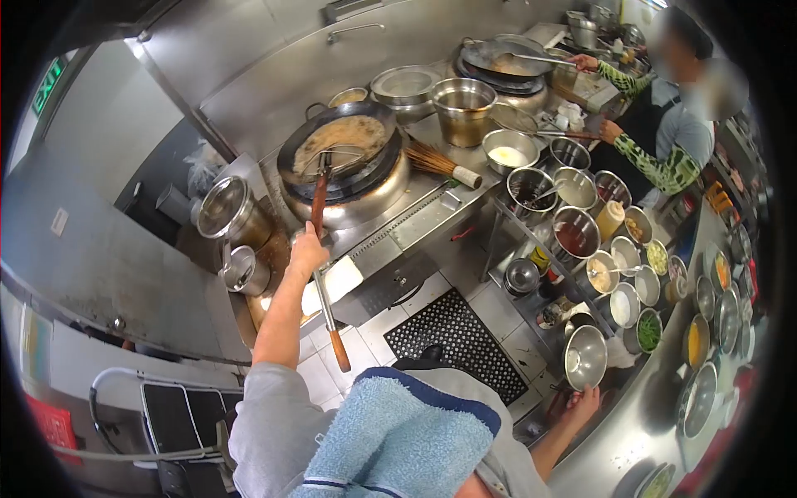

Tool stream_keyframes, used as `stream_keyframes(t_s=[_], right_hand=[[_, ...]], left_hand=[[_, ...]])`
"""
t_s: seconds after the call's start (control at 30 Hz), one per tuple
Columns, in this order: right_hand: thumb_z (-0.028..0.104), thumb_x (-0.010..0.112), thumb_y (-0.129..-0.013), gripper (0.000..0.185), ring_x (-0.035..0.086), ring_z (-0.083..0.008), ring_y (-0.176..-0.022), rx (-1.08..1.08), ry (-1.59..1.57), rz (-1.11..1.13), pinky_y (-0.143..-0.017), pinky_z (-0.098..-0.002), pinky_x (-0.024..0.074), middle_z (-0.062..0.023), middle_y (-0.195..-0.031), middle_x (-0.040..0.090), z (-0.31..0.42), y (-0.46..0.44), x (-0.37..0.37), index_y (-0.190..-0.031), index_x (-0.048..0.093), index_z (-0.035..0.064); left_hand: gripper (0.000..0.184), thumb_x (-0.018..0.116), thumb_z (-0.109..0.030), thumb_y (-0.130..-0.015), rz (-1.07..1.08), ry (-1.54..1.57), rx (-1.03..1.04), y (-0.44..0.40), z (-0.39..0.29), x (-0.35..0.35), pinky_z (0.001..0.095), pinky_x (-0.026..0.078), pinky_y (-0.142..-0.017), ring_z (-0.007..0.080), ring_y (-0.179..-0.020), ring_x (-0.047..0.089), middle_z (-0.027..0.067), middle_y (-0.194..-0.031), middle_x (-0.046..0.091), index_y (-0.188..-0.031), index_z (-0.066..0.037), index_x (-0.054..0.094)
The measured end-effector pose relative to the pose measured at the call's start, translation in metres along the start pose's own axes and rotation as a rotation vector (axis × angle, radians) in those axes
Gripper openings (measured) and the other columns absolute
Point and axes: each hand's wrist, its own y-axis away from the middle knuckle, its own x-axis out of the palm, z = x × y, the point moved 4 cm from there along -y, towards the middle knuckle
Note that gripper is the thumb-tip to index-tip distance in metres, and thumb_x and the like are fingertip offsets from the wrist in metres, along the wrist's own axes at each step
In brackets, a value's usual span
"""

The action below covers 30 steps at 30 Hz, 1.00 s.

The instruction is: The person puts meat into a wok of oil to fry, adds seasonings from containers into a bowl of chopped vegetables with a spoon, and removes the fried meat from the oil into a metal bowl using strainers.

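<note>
My left hand [307, 251] is closed round the brown wooden handle of a wire skimmer [320, 199]. The skimmer's wire head reaches over a black wok [290, 158] of bubbling brownish oil. Below the same hand slants a metal rod with a wooden end [340, 353]; whether it belongs to a separate tool, I cannot tell. On the right, my right hand [584, 407] grips the near rim of a shiny metal bowl [586, 355], tilted with its inside showing. The bowl looks bare inside.
A bamboo brush [440, 164] and a tall metal pot [463, 108] stand beside the wok. Several bowls of sauces and ingredients line the right rack, including chopped greens [649, 332]. A co-worker [677, 124] handles a second wok [506, 56]. A black mat [457, 344] covers the floor.
</note>
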Motion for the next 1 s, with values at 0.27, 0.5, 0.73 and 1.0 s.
stream_keyframes(t_s=[0.27,0.5,0.73,1.0], right_hand=[[0.012,0.050,-0.084,0.012,0.037,-0.0047,-0.037,-0.002,-0.021,-0.074,-0.029,-0.0189,0.0270,-0.0001,-0.055,0.047,-0.001,0.019,-0.025,-0.093,0.053,0.0037],[0.011,0.050,-0.085,0.016,0.037,-0.0040,-0.037,0.002,-0.061,-0.022,-0.029,-0.0185,0.0269,0.0006,-0.055,0.047,0.002,0.014,-0.005,-0.098,0.054,0.0032],[0.011,0.050,-0.085,0.015,0.037,-0.0038,-0.036,-0.010,-0.119,0.088,-0.029,-0.0183,0.0271,0.0010,-0.055,0.047,0.001,0.003,0.017,-0.097,0.054,0.0033],[0.011,0.052,-0.083,0.013,0.038,-0.0038,-0.035,0.011,-0.069,-0.002,-0.028,-0.0184,0.0277,0.0013,-0.053,0.046,0.010,0.008,0.009,-0.095,0.055,0.0050]], left_hand=[[0.058,0.051,-0.007,-0.073,0.032,0.030,0.033,-0.050,-0.022,-0.021,0.0440,0.044,-0.086,0.0423,-0.099,0.054,0.0316,-0.105,0.054,-0.127,0.003,0.034],[0.060,0.054,-0.011,-0.074,0.059,0.024,0.039,-0.012,-0.025,-0.040,0.0437,0.044,-0.086,0.0414,-0.101,0.054,0.0292,-0.104,0.055,-0.130,0.000,0.033],[0.055,0.052,-0.008,-0.073,0.058,-0.009,0.049,0.002,-0.017,-0.050,0.0444,0.044,-0.085,0.0417,-0.099,0.054,0.0296,-0.102,0.056,-0.126,0.000,0.037],[0.052,0.051,-0.006,-0.069,0.038,-0.005,0.051,0.009,-0.022,-0.031,0.0471,0.042,-0.087,0.0458,-0.097,0.053,0.0321,-0.099,0.055,-0.119,0.000,0.038]])
